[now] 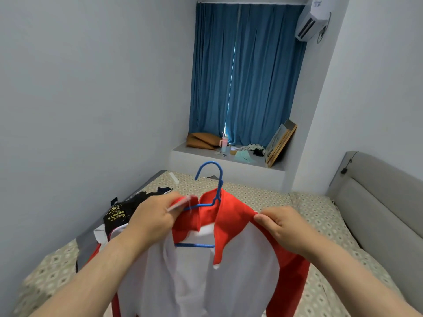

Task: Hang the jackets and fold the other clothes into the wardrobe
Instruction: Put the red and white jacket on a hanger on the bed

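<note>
Upright, jacket point(206, 282), hanger point(214, 170) hook up; left hand point(153, 216), right hand point(281, 225) gripping

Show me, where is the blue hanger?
The blue hanger is in the middle of the head view, inside the red and white jacket that the left hand and right hand hold up over the bed.

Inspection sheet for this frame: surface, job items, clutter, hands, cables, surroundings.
Surface: bed with patterned cover.
Job's things: red-and-white jacket on blue hanger, held above the bed; dark clothes heaped at the bed's left edge.
Clutter: window ledge holds pillow, pink cup, papers, leaning picture frames.
Grippers: left hand grips the jacket's collar; right hand pinches its shoulder.
Cables: black cable on headboard.
Surroundings: blue curtain drawn, air conditioner top right.
</note>
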Tool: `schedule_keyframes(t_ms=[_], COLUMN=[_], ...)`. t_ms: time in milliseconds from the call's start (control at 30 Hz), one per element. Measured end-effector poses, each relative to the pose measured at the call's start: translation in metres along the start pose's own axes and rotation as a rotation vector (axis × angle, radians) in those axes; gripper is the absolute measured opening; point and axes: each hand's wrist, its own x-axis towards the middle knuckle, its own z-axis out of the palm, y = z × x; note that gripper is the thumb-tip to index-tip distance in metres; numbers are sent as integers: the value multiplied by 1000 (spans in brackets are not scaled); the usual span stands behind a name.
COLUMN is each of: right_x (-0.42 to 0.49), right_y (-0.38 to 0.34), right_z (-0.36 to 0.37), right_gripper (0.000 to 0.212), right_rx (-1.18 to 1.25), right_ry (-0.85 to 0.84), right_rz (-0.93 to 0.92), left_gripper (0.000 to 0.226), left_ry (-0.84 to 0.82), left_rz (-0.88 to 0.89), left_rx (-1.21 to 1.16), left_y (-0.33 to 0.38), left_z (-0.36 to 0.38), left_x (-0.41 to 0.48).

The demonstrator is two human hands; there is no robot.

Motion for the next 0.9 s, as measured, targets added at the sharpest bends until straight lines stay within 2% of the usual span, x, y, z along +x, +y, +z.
schedule_keyframes(t_ms=[67, 200, 300, 400, 467, 500, 533, 600, 633, 667, 733, 767, 800, 833, 900], right_x=[-5, -15, -19, -19, -17, -16, -15, -15, -16, -17, -21, -23, -26, -28, -30], right_y=[8, 24, 28, 24, 21, 21, 21, 21, 20, 20, 20, 21, 22, 22, 22], right_z=[4, 8, 13, 21, 22, 21, 19, 15, 13, 11, 10, 9, 9, 9, 7], right_gripper=[36, 36, 21, 23, 20, 22, 24, 25, 22, 19, 16, 15, 14, 14, 14], right_rx=[16, 79, 125, 279, 432, 510, 577, 656, 670, 673, 674, 681, 694, 712, 749], right_ry=[40, -24, -61, 65, 186, 238, 278, 306, 303, 294, 274, 267, 262, 261, 269], right_rz=[-16, 37, 75, 110, 173, 199, 217, 240, 243, 247, 263, 275, 283, 288, 300], left_gripper=[31, 43, 42, 27, 25, 28, 33, 52, 61, 66, 66, 65, 61, 53, 34], left_ry=[149, 575, 625, 470, 311, 198, 67, -137, -201, -260, -332, -324, -286, -254, -304], left_rz=[-97, -337, -391, -292, -180, -68, 56, 197, 214, 230, 214, 157, 72, -10, -151], left_rx=[-228, -441, -581, -719, -625, -425, -123, 416, 502, 459, 81, -115, -210, -164, 56], left_y=[-3, -6, -1, 25, 37, 37, 34, 25, 20, 15, 7, 3, -2, -11, -30], left_z=[-7, -32, -39, -30, -25, -22, -18, -10, -8, -9, -16, -20, -25, -30, -39], left_x=[8, 20, 22, 18, 10, 5, 0, -7, -9, -10, -7, -5, -2, 2, 8])
